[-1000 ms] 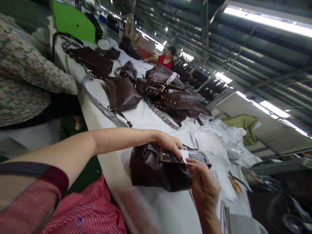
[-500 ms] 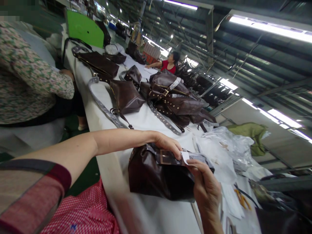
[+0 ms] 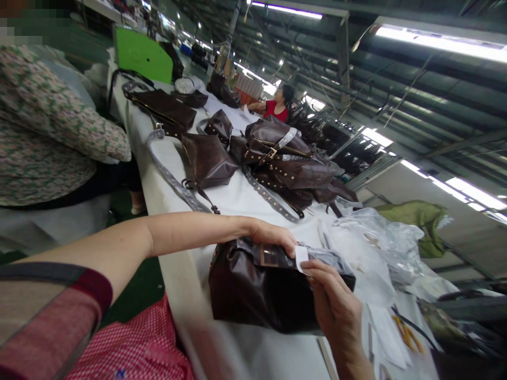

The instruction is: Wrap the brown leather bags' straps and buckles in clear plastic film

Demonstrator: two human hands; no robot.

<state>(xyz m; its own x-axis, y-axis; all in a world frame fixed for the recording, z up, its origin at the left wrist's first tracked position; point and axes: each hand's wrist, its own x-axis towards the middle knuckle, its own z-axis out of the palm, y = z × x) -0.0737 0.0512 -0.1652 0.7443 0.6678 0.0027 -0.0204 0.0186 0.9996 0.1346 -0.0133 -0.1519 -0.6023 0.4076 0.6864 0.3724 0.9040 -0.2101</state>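
Note:
A dark brown leather bag [image 3: 253, 290] lies on the white table [image 3: 245, 353] in front of me. My left hand [image 3: 273, 236] rests curled on the bag's top edge by a brass buckle [image 3: 270, 257], its fingers closed on the strap there. My right hand [image 3: 335, 306] sits against the bag's right side, thumb and forefinger pinching a small white tag [image 3: 301, 257] at the strap. Both hands meet at that tag.
Several more brown bags [image 3: 285, 163] and studded straps [image 3: 174, 177] lie further along the table. Clear plastic wrapping [image 3: 380, 243] and orange-handled scissors [image 3: 406, 330] lie to the right. A person in a floral top [image 3: 47, 121] stands left; another in red [image 3: 277, 108] works far off.
My hands and the bag hold much the same grip; the bag has sunk slightly lower in view and turned a little as the camera shifted.

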